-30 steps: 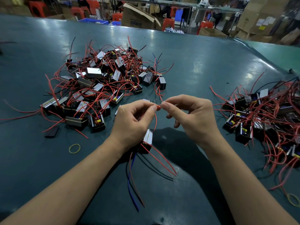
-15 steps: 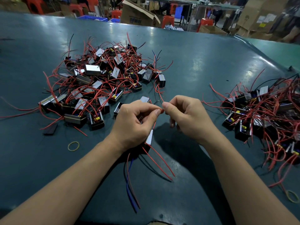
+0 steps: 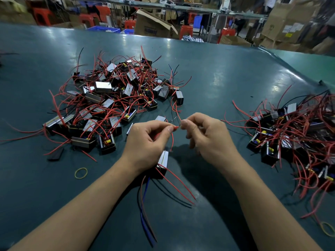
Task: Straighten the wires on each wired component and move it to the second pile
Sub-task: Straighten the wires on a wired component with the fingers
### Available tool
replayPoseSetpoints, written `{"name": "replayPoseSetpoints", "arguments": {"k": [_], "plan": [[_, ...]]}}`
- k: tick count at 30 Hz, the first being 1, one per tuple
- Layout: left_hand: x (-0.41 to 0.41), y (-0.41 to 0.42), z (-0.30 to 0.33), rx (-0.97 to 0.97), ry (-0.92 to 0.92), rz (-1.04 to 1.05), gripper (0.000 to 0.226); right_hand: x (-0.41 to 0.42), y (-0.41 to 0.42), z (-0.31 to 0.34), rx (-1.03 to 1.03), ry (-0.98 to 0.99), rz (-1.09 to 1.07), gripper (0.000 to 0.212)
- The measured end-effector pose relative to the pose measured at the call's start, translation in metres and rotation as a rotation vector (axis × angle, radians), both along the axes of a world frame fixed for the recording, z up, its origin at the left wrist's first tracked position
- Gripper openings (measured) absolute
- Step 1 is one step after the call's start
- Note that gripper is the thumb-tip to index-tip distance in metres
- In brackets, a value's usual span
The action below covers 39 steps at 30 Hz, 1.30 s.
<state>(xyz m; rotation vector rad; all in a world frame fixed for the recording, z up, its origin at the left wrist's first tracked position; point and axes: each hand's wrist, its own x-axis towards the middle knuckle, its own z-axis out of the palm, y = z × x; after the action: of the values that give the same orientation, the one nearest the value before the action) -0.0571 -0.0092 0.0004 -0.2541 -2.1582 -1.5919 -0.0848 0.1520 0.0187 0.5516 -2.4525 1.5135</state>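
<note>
Two hands at frame centre: the left hand grips a wired component under its palm and pinches one red wire near its tip; the right hand pinches the same wire's bare end. Blue, black and red leads trail below the component. One pile of components lies at upper left, a second pile at right, on the green table. A rubber band lies at lower left.

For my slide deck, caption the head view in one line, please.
Both hands pinch a red wire of one component, between two piles.
</note>
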Motion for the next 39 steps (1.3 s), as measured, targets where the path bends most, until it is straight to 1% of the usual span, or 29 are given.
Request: {"name": "replayPoseSetpoints", "arguments": {"k": [1, 2, 4, 5, 8, 10, 14, 17, 18, 20, 22, 24, 25, 26, 27, 28, 30, 31, 33, 35, 36, 38, 39], "plan": [[0.000, 0.000, 0.001, 0.013, -0.004, 0.007, 0.016, 0.000, 0.005, 0.003, -0.009, 0.019, 0.020, 0.005], [0.000, 0.001, 0.002, 0.020, -0.005, 0.009, 0.018, 0.000, 0.008, 0.005, -0.006, 0.058, 0.029, 0.007], [0.001, 0.001, 0.003, 0.027, -0.006, -0.002, 0.019, 0.000, 0.010, 0.005, 0.040, 0.154, 0.069, 0.022], [0.002, 0.000, 0.003, 0.027, -0.002, -0.012, 0.019, 0.000, 0.010, 0.005, 0.079, 0.212, 0.089, 0.023], [0.004, -0.001, 0.003, 0.019, 0.013, -0.047, 0.013, -0.002, 0.007, 0.003, 0.177, 0.371, 0.113, 0.018], [0.005, -0.002, 0.003, 0.025, 0.011, -0.072, 0.010, -0.002, 0.008, 0.005, 0.200, 0.376, 0.124, 0.016], [0.005, -0.002, 0.002, 0.017, 0.013, -0.079, 0.010, 0.001, 0.007, 0.006, 0.210, 0.281, 0.162, 0.011], [0.005, -0.001, 0.002, -0.020, 0.039, -0.073, 0.010, 0.004, 0.008, 0.008, 0.247, 0.215, 0.150, 0.012], [0.005, -0.001, 0.001, -0.039, 0.052, -0.070, 0.011, 0.005, 0.008, 0.010, 0.224, 0.143, 0.153, 0.015], [0.005, -0.001, 0.001, -0.068, 0.078, -0.063, 0.012, 0.009, 0.004, 0.013, 0.057, -0.100, 0.153, 0.023], [0.005, -0.002, 0.000, -0.126, 0.132, -0.044, 0.011, 0.010, 0.000, 0.015, -0.212, -0.473, 0.119, 0.031], [0.005, -0.001, 0.000, -0.241, 0.220, -0.009, 0.010, 0.006, -0.004, 0.018, -0.513, -0.910, 0.139, 0.032], [0.005, -0.001, 0.000, -0.286, 0.255, 0.003, 0.009, 0.006, -0.005, 0.020, -0.620, -1.057, 0.162, 0.031], [0.004, -0.001, 0.000, -0.310, 0.277, 0.011, 0.010, 0.006, -0.007, 0.020, -0.689, -1.125, 0.183, 0.031], [0.004, -0.002, -0.001, -0.312, 0.282, 0.019, 0.010, 0.007, -0.008, 0.019, -0.677, -1.089, 0.184, 0.031], [0.003, -0.002, -0.001, -0.295, 0.270, 0.029, 0.011, 0.007, -0.008, 0.016, -0.573, -0.936, 0.157, 0.032], [0.002, -0.003, -0.001, -0.225, 0.213, 0.052, 0.012, 0.010, -0.007, 0.013, -0.288, -0.507, 0.104, 0.032], [0.002, -0.003, -0.001, -0.189, 0.186, 0.060, 0.012, 0.009, -0.004, 0.012, -0.201, -0.346, 0.106, 0.028], [0.002, -0.003, -0.001, -0.140, 0.150, 0.067, 0.014, 0.005, 0.007, 0.012, -0.114, -0.172, 0.147, 0.014], [0.002, -0.003, -0.001, -0.119, 0.133, 0.061, 0.014, 0.003, 0.015, 0.012, 0.041, -0.014, 0.138, 0.030], [0.002, -0.003, -0.001, -0.120, 0.128, 0.055, 0.014, 0.003, 0.016, 0.011, 0.106, 0.084, 0.131, 0.031], [0.003, -0.003, -0.001, -0.136, 0.119, 0.039, 0.014, 0.003, 0.011, 0.010, 0.180, 0.258, 0.122, 0.021], [0.003, -0.003, -0.001, -0.142, 0.116, 0.027, 0.014, 0.003, 0.010, 0.009, 0.193, 0.314, 0.118, 0.017]]}}
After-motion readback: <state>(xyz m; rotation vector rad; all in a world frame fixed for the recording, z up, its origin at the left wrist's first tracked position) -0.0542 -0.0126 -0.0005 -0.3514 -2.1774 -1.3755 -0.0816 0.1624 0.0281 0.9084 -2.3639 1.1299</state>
